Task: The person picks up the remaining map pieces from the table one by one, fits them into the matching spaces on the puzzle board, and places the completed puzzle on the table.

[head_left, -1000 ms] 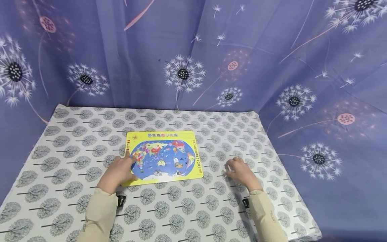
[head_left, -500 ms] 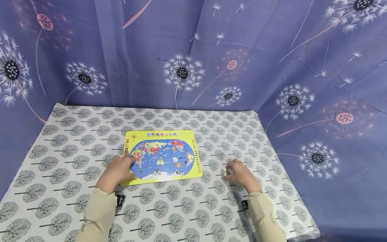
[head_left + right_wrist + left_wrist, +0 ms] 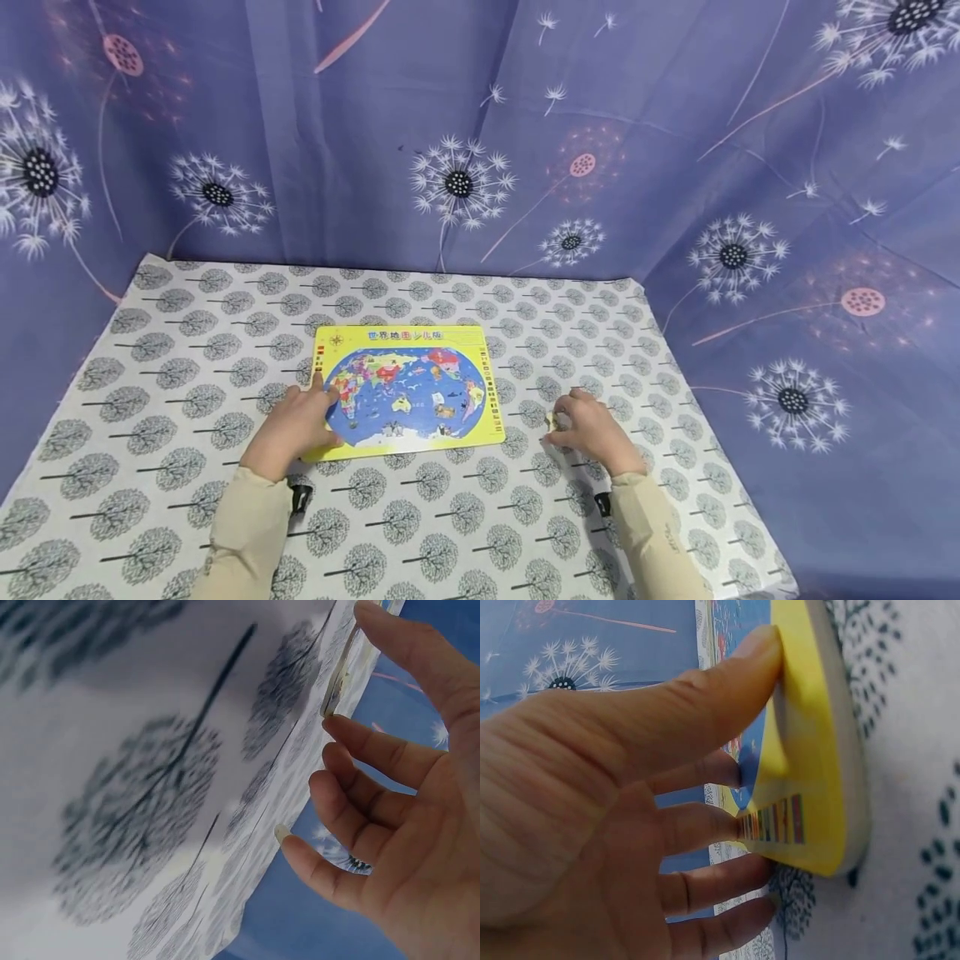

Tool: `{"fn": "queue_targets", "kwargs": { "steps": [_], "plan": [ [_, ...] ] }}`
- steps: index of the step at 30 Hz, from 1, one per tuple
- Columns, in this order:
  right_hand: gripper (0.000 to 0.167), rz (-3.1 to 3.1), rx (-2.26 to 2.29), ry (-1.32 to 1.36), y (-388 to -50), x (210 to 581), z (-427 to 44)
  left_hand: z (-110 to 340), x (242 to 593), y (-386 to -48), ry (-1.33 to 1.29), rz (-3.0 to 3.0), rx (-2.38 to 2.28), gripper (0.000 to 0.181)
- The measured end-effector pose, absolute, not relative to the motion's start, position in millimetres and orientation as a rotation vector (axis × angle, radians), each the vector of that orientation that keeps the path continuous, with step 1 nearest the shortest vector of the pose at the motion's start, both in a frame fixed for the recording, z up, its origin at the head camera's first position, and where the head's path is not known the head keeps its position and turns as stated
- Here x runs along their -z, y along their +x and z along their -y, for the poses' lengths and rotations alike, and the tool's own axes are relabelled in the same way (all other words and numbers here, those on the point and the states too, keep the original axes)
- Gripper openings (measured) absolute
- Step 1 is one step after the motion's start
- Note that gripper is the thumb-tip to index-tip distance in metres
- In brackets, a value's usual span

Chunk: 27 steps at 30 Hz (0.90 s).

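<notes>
A yellow-bordered world map board [image 3: 408, 450] lies flat, left of centre in the head view. My left hand [image 3: 290, 422] rests on its left edge. In the left wrist view the thumb [image 3: 727, 686] presses on the yellow border [image 3: 817, 750], and the other fingers spread near the printed flags. My right hand [image 3: 594, 429], to the right of the board and apart from it, pinches a small flat pale-yellow piece [image 3: 552, 421]. The right wrist view shows this thin piece [image 3: 341, 679] seen nearly edge-on, between thumb and index finger, with the other fingers loosely bent.
A white cloth with grey tree prints [image 3: 450, 533] covers the table. Behind and at the right hangs a blue-purple curtain [image 3: 360, 167] with dandelion prints. The table's right edge [image 3: 720, 450] runs beyond my right hand.
My right hand has moved slightly left, and the small piece in its fingers has come into clearer sight. My left hand stays on the board, which has not moved.
</notes>
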State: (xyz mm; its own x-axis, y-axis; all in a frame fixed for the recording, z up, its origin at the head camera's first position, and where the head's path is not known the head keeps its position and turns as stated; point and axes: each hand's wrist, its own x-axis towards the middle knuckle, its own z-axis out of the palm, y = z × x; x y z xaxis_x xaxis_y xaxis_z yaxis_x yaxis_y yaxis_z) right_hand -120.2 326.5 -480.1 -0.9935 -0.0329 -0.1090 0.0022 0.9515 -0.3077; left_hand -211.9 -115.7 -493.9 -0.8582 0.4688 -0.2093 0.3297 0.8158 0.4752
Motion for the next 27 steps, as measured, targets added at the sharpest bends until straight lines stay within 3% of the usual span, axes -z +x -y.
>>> {"fn": "queue_targets", "kwargs": {
  "steps": [27],
  "plan": [
    [0.056,-2.99,0.43,-0.296,-166.4,474.8,-264.2,115.0,497.1,-208.8,0.575,-2.701,-0.643,0.082]
  ]
}}
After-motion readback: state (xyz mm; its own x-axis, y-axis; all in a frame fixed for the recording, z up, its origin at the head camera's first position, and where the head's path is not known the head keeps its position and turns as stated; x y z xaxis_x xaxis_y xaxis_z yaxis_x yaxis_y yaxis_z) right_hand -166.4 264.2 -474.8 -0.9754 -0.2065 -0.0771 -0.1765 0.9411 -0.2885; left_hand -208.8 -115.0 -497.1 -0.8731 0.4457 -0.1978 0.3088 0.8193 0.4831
